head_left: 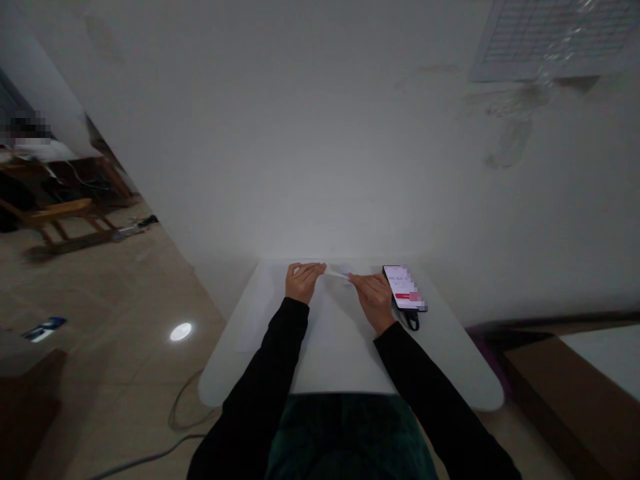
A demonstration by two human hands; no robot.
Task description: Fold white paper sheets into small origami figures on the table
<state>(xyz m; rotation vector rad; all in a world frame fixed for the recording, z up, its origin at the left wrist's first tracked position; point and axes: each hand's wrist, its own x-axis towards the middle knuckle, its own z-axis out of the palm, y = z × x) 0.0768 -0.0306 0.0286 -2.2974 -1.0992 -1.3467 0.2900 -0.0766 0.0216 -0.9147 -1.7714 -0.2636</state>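
Above the far part of a white table, my two hands hold a thin white strip between them, perhaps paper. My left hand pinches its left end with the fingertips. At the strip's right end, my right hand is closed in a pinch too. A white sheet lies flat on the table under and left of my left arm. Just right of my right hand rests a phone with a lit screen and a black cable at its lower end.
A pale wall rises directly behind the table, with a gridded sheet taped up at right. A brown box stands at the lower right. Grey cable runs over the floor at left. A wooden chair is farther off.
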